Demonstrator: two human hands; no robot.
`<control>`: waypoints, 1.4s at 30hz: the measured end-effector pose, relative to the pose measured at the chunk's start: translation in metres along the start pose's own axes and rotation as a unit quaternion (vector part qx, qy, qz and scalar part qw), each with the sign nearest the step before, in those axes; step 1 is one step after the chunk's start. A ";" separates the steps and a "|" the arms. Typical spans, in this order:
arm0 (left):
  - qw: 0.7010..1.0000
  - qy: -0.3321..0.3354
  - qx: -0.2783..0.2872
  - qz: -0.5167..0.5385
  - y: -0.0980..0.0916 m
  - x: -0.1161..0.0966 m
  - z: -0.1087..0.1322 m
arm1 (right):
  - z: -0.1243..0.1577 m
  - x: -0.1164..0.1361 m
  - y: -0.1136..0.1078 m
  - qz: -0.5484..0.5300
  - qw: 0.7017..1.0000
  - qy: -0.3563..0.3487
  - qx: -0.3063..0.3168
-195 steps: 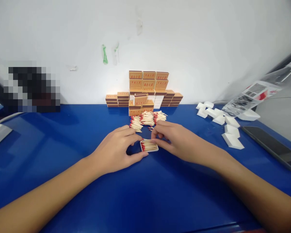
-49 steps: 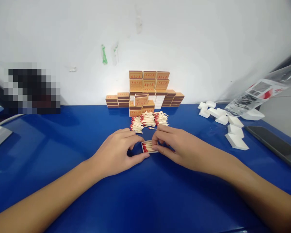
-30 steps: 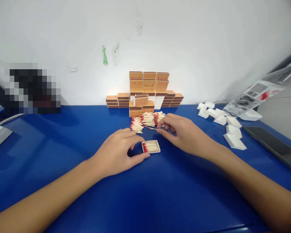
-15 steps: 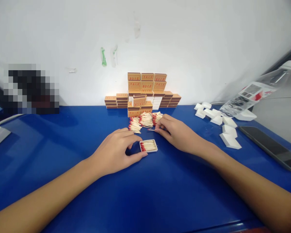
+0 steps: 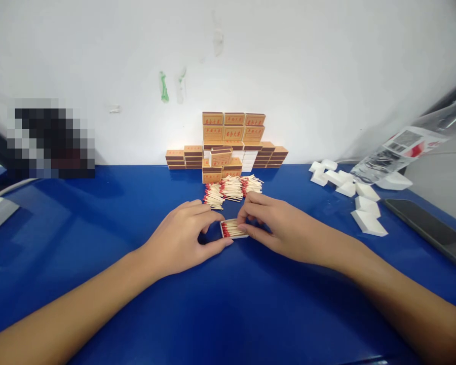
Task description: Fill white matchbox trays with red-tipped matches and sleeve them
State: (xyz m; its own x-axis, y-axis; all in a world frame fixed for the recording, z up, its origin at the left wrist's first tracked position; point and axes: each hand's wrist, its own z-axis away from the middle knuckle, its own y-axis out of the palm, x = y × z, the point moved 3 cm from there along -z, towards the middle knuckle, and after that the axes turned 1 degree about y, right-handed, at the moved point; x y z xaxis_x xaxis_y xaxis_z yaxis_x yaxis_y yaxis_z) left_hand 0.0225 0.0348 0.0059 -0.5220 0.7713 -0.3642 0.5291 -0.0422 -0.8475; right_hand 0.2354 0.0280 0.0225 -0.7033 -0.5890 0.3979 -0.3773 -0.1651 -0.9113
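A small white matchbox tray (image 5: 234, 236) lies on the blue table, holding matches (image 5: 231, 228) with their red heads to the left. My left hand (image 5: 182, 235) is curled round the tray's left end, with index finger and thumb at its corners. Over the tray's right end, the fingertips of my right hand (image 5: 273, 223) are pinched together on a match, mostly hidden among the others. Just beyond the tray lie three loose heaps of red-headed matches (image 5: 231, 188).
Orange matchboxes (image 5: 233, 134) stand stacked against the white wall behind the heaps. To the right are several white folded pieces (image 5: 368, 207), a clear plastic bottle (image 5: 387, 157) lying tilted, and a dark phone (image 5: 429, 228). A pixelated dark object (image 5: 53, 142) stands at the left.
My right hand has come from beside the match heaps toward me, carrying a match to the tray's right end. My left hand stays at the tray.
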 end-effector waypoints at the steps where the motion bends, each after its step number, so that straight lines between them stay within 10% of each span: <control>1: 1.000 0.001 -0.002 0.000 0.000 0.000 0.000 | 0.000 0.001 -0.001 -0.005 1.000 -0.002 -0.004; 42: 1.000 -0.003 0.005 0.006 0.000 0.000 0.000 | 0.003 0.004 -0.006 -0.033 0.995 -0.088 -0.030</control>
State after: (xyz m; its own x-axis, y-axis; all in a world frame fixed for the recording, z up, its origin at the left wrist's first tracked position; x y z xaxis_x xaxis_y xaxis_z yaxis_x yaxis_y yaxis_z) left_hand 0.0226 0.0352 0.0055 -0.5206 0.7663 -0.3764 0.5276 -0.0578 -0.8475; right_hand 0.2367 0.0247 0.0289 -0.5616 -0.7082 0.4278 -0.4583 -0.1641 -0.8735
